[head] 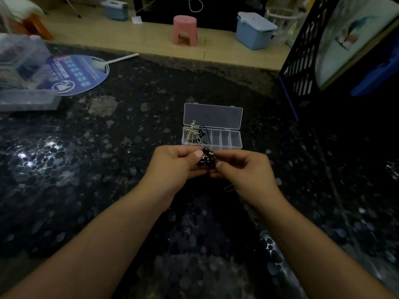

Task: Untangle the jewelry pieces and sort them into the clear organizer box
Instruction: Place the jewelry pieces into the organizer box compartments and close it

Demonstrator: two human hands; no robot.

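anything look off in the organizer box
Yes: the cross pendant in the box's leftmost compartment is too long for it and sticks out over the hinge onto the open lid, so the lid may not close.

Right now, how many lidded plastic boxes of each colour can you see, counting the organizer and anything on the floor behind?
Clear organizer box, lid open: 1
Blue storage bins on the floor: 2
Larger clear container at the table's left edge: 1
Total: 4

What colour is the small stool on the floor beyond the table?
Pink. The stool shows clearly in the head view, standing on the light wood floor.
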